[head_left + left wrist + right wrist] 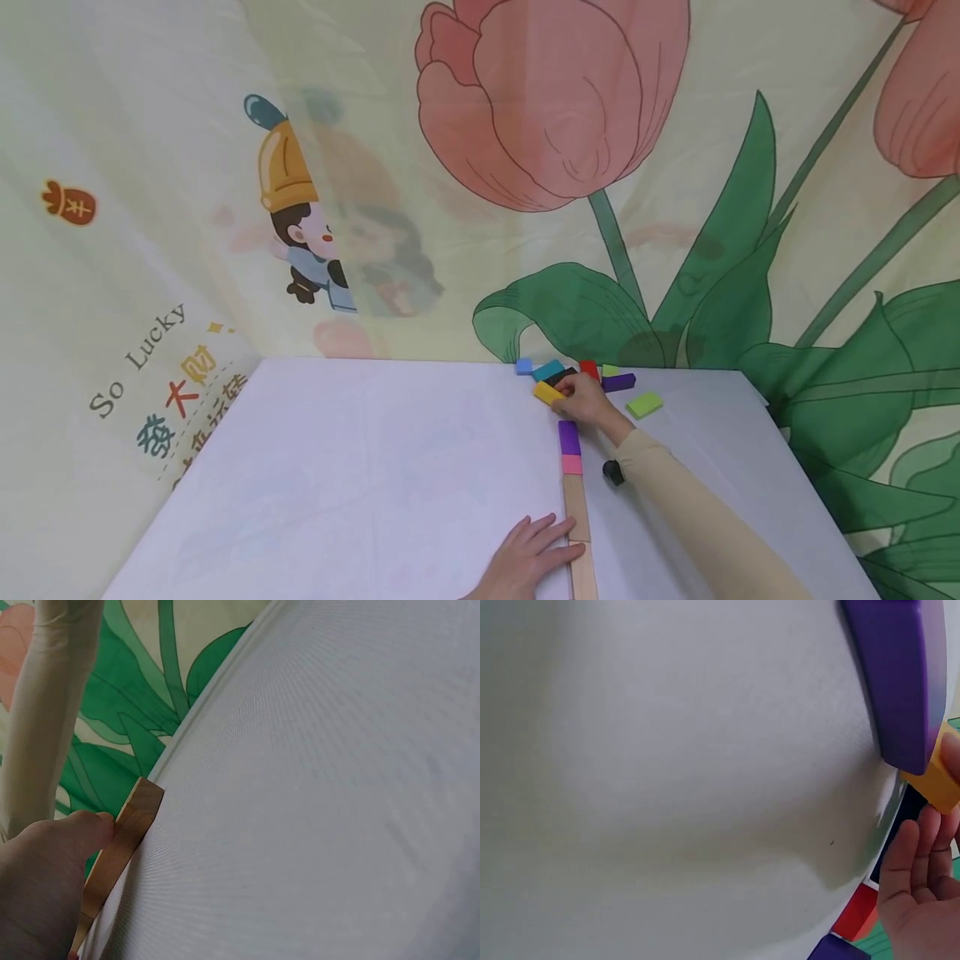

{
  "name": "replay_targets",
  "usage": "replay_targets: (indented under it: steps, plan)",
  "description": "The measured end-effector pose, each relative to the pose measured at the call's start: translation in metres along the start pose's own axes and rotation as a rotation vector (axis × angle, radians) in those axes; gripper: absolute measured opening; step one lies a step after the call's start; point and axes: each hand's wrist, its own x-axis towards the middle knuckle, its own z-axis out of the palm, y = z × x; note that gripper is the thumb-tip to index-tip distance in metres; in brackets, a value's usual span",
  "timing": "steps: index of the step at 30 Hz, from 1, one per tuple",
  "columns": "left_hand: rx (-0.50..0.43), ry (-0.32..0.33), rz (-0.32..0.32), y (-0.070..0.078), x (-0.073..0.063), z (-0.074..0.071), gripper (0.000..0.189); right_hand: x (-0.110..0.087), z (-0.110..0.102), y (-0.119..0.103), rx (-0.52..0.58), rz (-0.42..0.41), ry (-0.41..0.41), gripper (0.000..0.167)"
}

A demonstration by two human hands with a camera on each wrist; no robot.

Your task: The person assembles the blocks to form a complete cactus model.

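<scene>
At the back of the table my right hand holds a yellow block, thumb and fingertips on it in the right wrist view. Just in front, a purple block and a pink block begin a straight row that continues with wooden blocks toward me. My left hand touches the wooden blocks from the left, fingers spread and fairly straight. Up close in the left wrist view, one digit lies against the side of a wooden block.
Around the right hand lie a black block, a teal one, a blue one, a red one, another purple one and a green one. A small black object shows beside the right sleeve. Patterned cloth hangs behind the white table.
</scene>
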Motion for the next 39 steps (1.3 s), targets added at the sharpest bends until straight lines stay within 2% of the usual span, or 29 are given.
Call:
replay_targets:
  steps: [4,9,12,17,20,24,28,35,39]
  plan:
    - [-0.027,-0.013,-0.006,0.001,0.000,-0.001,0.067,-0.005,-0.005,0.006,0.037,0.051,0.009,0.026]
    - [-0.036,-0.024,-0.028,0.003,0.001,-0.003,0.064,-0.011,-0.014,0.017,0.134,0.131,0.041,0.031]
    - [-0.033,-0.025,-0.036,0.003,0.001,-0.003,0.062,-0.013,-0.018,0.024,0.186,0.138,0.045,0.034]
    - [0.029,0.023,-0.010,0.003,0.001,-0.001,0.060,-0.016,-0.021,0.033,0.235,0.106,-0.004,0.048]
    - [0.008,0.007,-0.023,0.002,0.001,-0.001,0.060,-0.015,-0.020,0.035,0.249,0.092,-0.023,0.052]
    - [-0.067,-0.058,-0.061,0.003,0.002,-0.003,0.062,-0.014,-0.019,0.035,0.250,0.105,-0.023,0.048]
    - [-0.101,-0.088,-0.081,0.006,0.003,-0.005,0.061,-0.013,-0.018,0.034,0.222,0.097,-0.018,0.047]
    - [-0.082,-0.058,-0.073,0.006,0.003,-0.005,0.060,-0.009,-0.015,0.032,0.191,0.098,-0.039,0.049]
    - [-0.108,-0.081,-0.097,0.007,0.004,-0.004,0.061,-0.009,-0.013,0.029,0.180,0.100,-0.039,0.048]
